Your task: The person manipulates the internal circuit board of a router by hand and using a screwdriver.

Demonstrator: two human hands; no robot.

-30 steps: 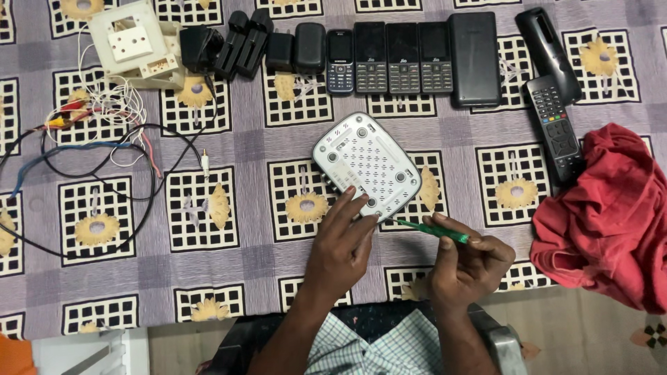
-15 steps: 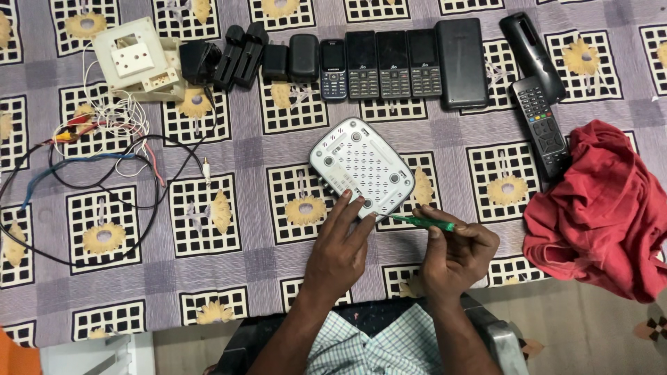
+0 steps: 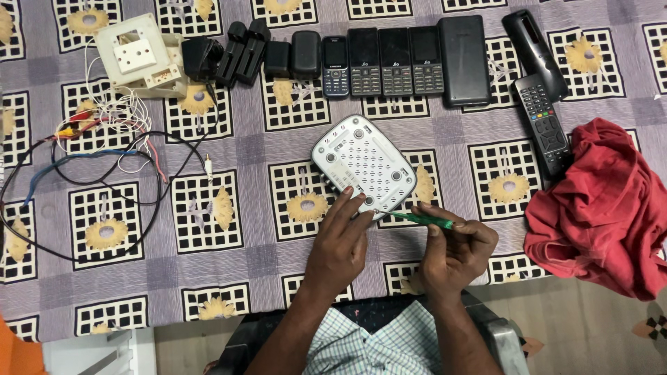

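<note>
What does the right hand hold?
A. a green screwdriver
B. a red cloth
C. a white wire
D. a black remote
A: the right hand grips a green screwdriver with its tip at the edge of the white box, which the left hand steadies.

Table [image 3: 229, 257] fills most of the view, covered by a lavender cloth [image 3: 264, 149] printed with black-and-white grid squares, each holding a yellow flower. Cloth lies flat, its front edge running along 6 o'clock. Below that edge, at 4 to 5 o'clock, bare tan floor [image 3: 590, 326] shows, with a patterned floor tile [image 3: 653, 323] at the far corner. At 7 o'clock, a white shelf-like piece [image 3: 97, 351] stands under the table edge. Light is even and soft; shadows are faint.
</note>
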